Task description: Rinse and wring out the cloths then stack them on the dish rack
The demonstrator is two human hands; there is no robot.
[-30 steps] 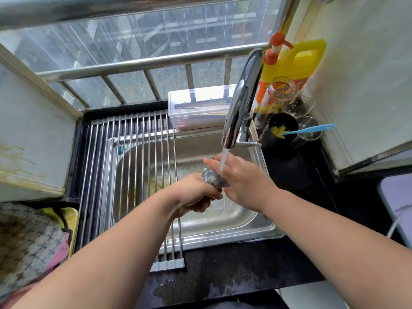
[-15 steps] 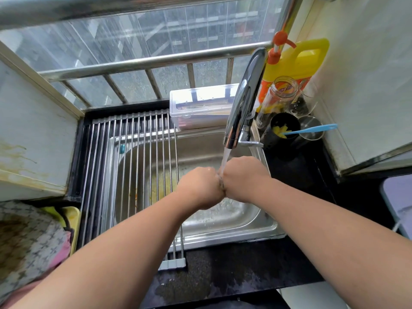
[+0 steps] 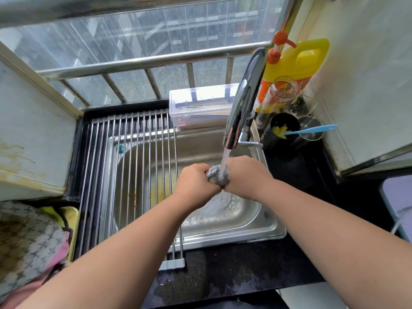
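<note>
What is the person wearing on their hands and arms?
Nothing visible. The left hand and right hand have no gloves, and both forearms are bare to the frame edge: no sleeves, watch or bracelet. Rings cannot be told from this angle.

This is a home kitchen, seen at the washing-up spot under a window. A steel sink [image 3: 267, 233] is set into a dark, wet counter [image 3: 245, 268]. Its chrome tap [image 3: 243, 103] is running, and a dish rack [image 3: 124, 166] of metal rods lies across the basin. A yellow detergent bottle [image 3: 298, 63], a glass jar [image 3: 281, 92] and a clear plastic box [image 3: 200, 108] stand behind, below the window rail [image 3: 156, 61].
</note>
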